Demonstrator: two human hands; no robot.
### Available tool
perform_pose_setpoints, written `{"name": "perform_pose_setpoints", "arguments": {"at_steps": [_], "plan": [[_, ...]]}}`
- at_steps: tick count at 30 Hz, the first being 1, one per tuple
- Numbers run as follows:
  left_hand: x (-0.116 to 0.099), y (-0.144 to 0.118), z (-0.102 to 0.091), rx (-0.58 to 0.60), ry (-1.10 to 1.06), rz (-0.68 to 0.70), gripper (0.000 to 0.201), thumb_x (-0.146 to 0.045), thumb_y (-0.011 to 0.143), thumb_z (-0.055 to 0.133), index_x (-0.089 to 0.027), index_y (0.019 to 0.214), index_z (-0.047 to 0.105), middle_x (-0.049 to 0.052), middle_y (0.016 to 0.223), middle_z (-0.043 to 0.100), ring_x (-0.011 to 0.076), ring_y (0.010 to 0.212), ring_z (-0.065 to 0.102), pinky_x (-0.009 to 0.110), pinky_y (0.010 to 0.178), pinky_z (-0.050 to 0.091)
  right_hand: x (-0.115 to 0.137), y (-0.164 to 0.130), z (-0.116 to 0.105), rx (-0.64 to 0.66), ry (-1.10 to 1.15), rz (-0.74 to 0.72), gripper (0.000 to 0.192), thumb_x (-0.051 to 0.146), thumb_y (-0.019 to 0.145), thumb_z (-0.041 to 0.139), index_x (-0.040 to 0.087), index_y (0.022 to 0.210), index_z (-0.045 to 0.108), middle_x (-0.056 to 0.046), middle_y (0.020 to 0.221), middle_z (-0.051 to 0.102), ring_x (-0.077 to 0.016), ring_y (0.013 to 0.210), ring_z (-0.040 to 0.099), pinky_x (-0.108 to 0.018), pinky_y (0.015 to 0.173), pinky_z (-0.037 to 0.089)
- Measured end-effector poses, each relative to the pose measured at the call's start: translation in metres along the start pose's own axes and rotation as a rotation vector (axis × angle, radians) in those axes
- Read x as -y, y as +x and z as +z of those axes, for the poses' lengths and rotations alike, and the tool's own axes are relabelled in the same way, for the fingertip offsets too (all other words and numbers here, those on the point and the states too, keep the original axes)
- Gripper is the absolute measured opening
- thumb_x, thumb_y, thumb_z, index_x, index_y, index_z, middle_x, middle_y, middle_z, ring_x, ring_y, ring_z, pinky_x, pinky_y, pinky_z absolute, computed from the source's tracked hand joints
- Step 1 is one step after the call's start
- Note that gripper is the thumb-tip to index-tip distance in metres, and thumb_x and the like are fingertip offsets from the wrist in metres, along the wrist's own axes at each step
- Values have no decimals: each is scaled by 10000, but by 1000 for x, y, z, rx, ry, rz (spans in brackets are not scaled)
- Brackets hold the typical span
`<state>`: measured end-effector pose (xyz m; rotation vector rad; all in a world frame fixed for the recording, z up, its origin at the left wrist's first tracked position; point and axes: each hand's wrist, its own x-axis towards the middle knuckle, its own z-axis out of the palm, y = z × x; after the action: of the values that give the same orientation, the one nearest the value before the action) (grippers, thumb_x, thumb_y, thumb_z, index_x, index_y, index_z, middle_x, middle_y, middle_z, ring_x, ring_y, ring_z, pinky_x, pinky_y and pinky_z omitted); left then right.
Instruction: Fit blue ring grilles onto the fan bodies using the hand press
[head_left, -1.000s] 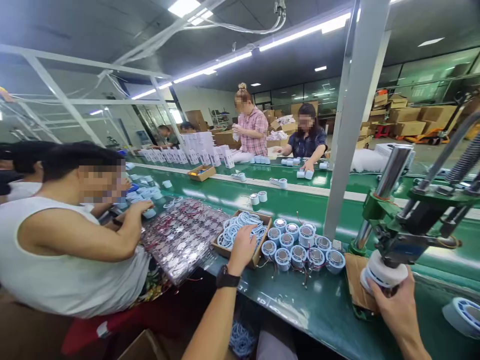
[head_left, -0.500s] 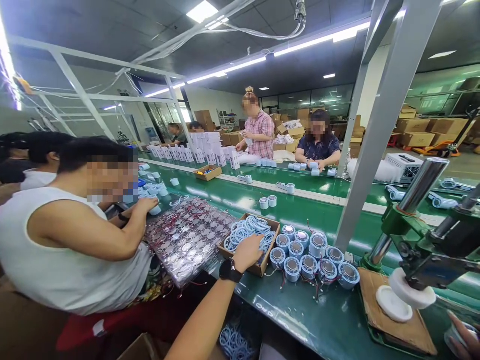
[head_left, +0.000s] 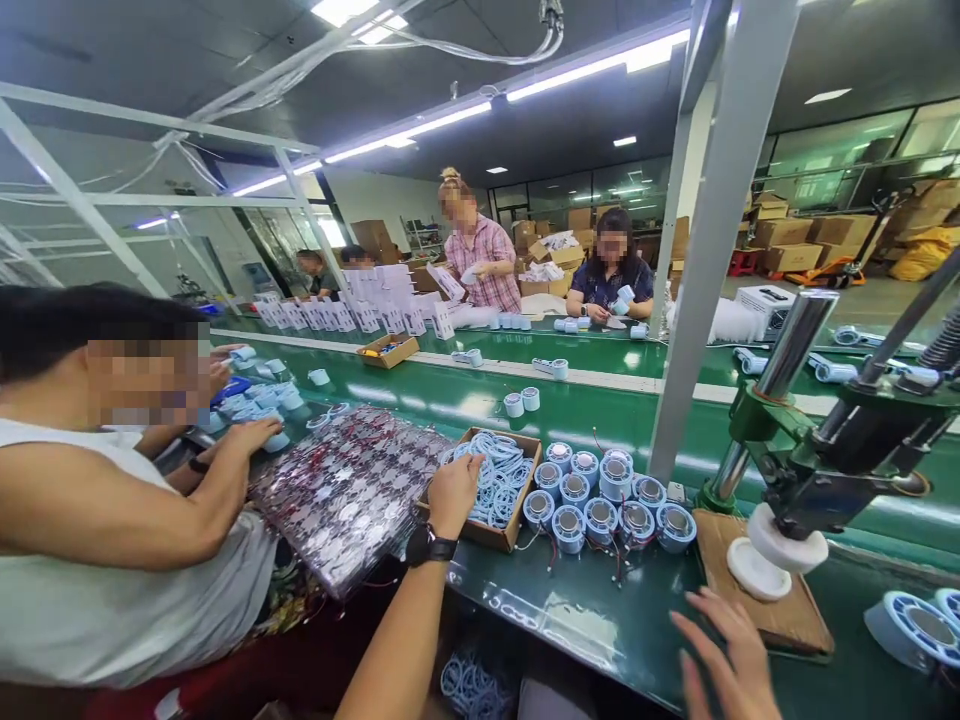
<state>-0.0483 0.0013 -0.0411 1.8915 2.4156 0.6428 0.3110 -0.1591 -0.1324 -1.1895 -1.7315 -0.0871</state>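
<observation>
My left hand closes on rings in the cardboard box; my right hand, fingers spread and empty, hovers near the press. Cups wait, unpressed.

Bright, even light from ceiling tube strips — glare streaks on the green belt beyond the left hand. Wide-angle bending at edges — right hand motion-blurred.

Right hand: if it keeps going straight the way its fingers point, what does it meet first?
The right hand, open over the green table, points up and left toward the cluster of blue round parts. It likely meets those first; depth is unclear.
</observation>
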Motion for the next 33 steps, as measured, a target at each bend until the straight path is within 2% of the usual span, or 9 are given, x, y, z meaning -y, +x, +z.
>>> {"name": "perform_pose_setpoints", "arguments": {"at_steps": [5, 8, 11, 12, 16, 22, 28, 31, 33], "plan": [[-3, -2, -17, -86, -47, -36, 342, -207, 983, 362, -130, 927, 690, 180, 891, 727, 309, 947, 696, 398, 836, 512, 33, -2, 33, 141, 200, -23, 492, 58, 873, 517, 325, 1274, 618, -100, 1216, 652, -303, 1176, 633, -548, 964, 577], [-23, -32, -21, -93, -141, 2, 378, -175, 933, 340, -117, 1064, 691, 196, 1019, 741, 324, 1021, 694, 421, 871, 532, 46, 4, 38, 234, 441, 146, 450, 97, 906, 498, 287, 1300, 602, -115, 1189, 657, -239, 1054, 677, -404, 902, 612], [-54, -95, -11, 89, -344, 114, 339, -358, 913, 486, -176, 1066, 727, 90, 901, 783, 250, 797, 743, 328, 710, 599, 59, 20, 35, 301, 812, 467, 528, 228, 908, 602, 268, 1425, 502, -128, 1237, 624, -171, 883, 688, -292, 765, 615], [-63, -119, -6, 233, -585, 139, 363, -407, 895, 548, -171, 1105, 726, 93, 951, 790, 246, 804, 751, 317, 703, 610, 63, 26, 32, 321, 939, 563, 547, 288, 892, 654, 258, 1420, 514, -122, 1209, 630, -157, 842, 680, -278, 740, 607], [-90, -182, -2, 489, -1029, 42, 482, -527, 840, 674, -191, 1179, 738, 83, 935, 789, 231, 774, 745, 297, 693, 615, 73, 42, 11, 402, 1290, 784, 444, 446, 804, 787, 211, 1172, 704, -53, 911, 658, -131, 731, 640, -250, 677, 573], [-113, -180, -14, 523, -982, 235, 353, -361, 903, 597, -238, 1190, 762, 50, 826, 754, 195, 732, 705, 273, 697, 588, 80, 36, -15, 341, 1464, 824, 460, 384, 857, 762, 295, 1291, 640, -4, 852, 616, -91, 684, 636, -229, 667, 547], [-124, -180, 5, 439, -695, 254, 478, -195, 805, 524, -190, 1231, 742, 128, 1170, 761, 302, 1077, 691, 415, 959, 547, 75, 29, -19, 362, 1326, 951, 552, 492, 851, 742, 241, 1324, 609, -25, 892, 609, -84, 648, 610, -210, 600, 529], [-121, -184, 5, 614, -929, 203, 493, -325, 864, 600, -210, 1338, 663, 125, 1142, 748, 277, 961, 703, 389, 863, 577, 71, 33, -23, 341, 1300, 1047, 536, 533, 827, 748, 202, 1234, 640, -12, 827, 602, -67, 542, 577, -198, 513, 509], [-117, -187, 2, 770, -1195, 152, 654, -463, 847, 693, -244, 1446, 547, 101, 1103, 726, 232, 860, 697, 335, 775, 581, 69, 37, -28, 298, 1321, 1062, 534, 536, 802, 771, 194, 1193, 645, -14, 811, 617, -66, 515, 579, -195, 492, 508]]}}
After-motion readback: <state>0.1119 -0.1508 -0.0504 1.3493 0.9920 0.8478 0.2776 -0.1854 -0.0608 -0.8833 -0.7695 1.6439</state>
